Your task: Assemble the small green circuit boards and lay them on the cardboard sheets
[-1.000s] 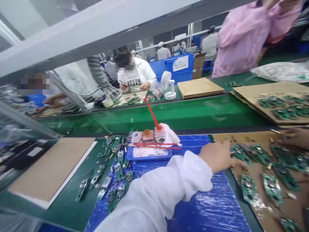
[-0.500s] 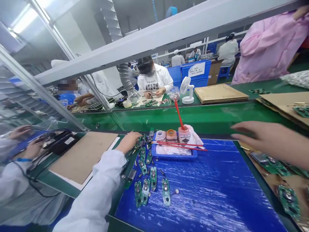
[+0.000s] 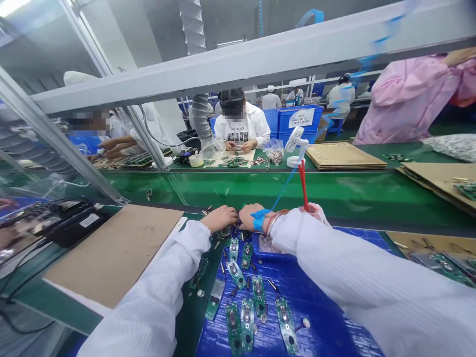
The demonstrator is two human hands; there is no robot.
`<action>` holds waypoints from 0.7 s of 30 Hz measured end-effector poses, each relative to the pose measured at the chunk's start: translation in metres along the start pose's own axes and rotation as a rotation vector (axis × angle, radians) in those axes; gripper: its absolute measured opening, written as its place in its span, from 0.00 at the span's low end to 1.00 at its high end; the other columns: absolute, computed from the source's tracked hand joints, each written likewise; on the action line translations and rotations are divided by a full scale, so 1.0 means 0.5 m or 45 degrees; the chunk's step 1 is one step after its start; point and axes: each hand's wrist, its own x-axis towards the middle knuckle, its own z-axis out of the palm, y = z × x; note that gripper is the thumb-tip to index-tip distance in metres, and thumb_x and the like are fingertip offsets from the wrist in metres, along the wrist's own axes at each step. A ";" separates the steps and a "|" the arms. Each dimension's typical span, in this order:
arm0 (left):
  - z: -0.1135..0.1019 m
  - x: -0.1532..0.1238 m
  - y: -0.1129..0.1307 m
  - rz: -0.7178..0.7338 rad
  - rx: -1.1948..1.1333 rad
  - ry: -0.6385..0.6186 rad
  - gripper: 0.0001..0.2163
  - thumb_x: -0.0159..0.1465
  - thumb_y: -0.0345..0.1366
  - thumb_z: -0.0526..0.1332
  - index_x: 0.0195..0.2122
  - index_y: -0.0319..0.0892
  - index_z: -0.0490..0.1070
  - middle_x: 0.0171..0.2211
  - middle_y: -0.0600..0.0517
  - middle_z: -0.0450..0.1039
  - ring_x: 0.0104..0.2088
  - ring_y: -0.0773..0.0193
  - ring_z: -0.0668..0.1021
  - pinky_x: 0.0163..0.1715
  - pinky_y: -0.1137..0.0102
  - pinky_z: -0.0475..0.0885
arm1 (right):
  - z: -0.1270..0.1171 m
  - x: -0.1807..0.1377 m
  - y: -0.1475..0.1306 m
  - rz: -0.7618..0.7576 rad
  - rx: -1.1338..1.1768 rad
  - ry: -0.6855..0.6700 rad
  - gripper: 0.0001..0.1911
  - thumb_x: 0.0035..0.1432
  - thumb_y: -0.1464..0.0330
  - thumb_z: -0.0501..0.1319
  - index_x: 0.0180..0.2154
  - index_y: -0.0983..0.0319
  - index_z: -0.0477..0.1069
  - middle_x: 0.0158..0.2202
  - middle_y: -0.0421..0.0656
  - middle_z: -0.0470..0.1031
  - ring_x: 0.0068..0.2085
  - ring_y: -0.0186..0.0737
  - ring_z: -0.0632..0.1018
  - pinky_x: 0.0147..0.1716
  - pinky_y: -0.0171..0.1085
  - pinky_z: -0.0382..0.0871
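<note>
At the back left corner of the blue work mat [image 3: 323,317], my left hand [image 3: 222,218] and my right hand [image 3: 250,216] meet over a cluster of small parts. Both have bent, closed fingers pointing down, and what they pinch is hidden. A blue wrist strap [image 3: 261,219] with a cord circles my right wrist. Several green circuit boards with attached parts, such as this circuit board [image 3: 285,322], lie in front of my hands. My right sleeve partly covers a blue tray [image 3: 266,255], and red sticks [image 3: 303,188] stand up behind it.
Brown cardboard [image 3: 115,248] lies on the left, beside a black device [image 3: 80,225]. More boards [image 3: 446,265] rest on cardboard at the right. A green strip [image 3: 241,191] runs behind the mat; beyond it are a white fan [image 3: 295,148] and a co-worker [image 3: 241,124]. A metal beam [image 3: 223,64] crosses overhead.
My right hand has swept left from above the boards at the right to join my left hand. My left hand stays near the same cluster. The view has shifted slightly.
</note>
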 end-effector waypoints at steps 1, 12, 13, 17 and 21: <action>0.003 -0.005 -0.002 0.007 -0.016 0.026 0.06 0.63 0.30 0.59 0.41 0.38 0.71 0.44 0.47 0.72 0.48 0.55 0.73 0.47 0.53 0.69 | 0.009 0.020 -0.007 0.022 0.022 -0.014 0.16 0.62 0.63 0.57 0.48 0.65 0.68 0.47 0.45 0.71 0.43 0.42 0.75 0.42 0.43 0.72; -0.044 -0.116 -0.016 -0.585 -0.550 0.760 0.10 0.65 0.34 0.55 0.40 0.39 0.74 0.41 0.44 0.76 0.45 0.53 0.74 0.49 0.54 0.65 | -0.018 0.076 0.043 0.085 0.509 0.092 0.12 0.61 0.66 0.56 0.34 0.67 0.74 0.36 0.47 0.77 0.40 0.42 0.76 0.43 0.41 0.69; -0.050 -0.126 0.000 -0.696 -0.620 0.884 0.11 0.66 0.37 0.53 0.40 0.39 0.73 0.41 0.43 0.75 0.44 0.53 0.74 0.48 0.55 0.65 | -0.028 0.061 0.049 0.052 0.609 0.117 0.14 0.62 0.65 0.53 0.35 0.67 0.74 0.37 0.48 0.77 0.39 0.41 0.77 0.42 0.40 0.70; -0.084 -0.148 0.117 -0.987 -1.021 1.251 0.17 0.67 0.45 0.47 0.44 0.40 0.69 0.40 0.45 0.74 0.37 0.58 0.75 0.38 0.63 0.71 | -0.055 -0.033 0.058 -0.118 1.027 0.161 0.19 0.65 0.63 0.45 0.46 0.67 0.69 0.44 0.49 0.75 0.41 0.36 0.77 0.42 0.36 0.70; -0.127 -0.140 0.261 -1.037 -1.475 1.280 0.17 0.65 0.49 0.53 0.33 0.39 0.71 0.26 0.50 0.70 0.24 0.67 0.70 0.22 0.74 0.69 | -0.058 -0.156 0.054 -0.379 1.814 0.019 0.16 0.59 0.60 0.58 0.44 0.65 0.70 0.35 0.46 0.75 0.36 0.35 0.75 0.41 0.38 0.69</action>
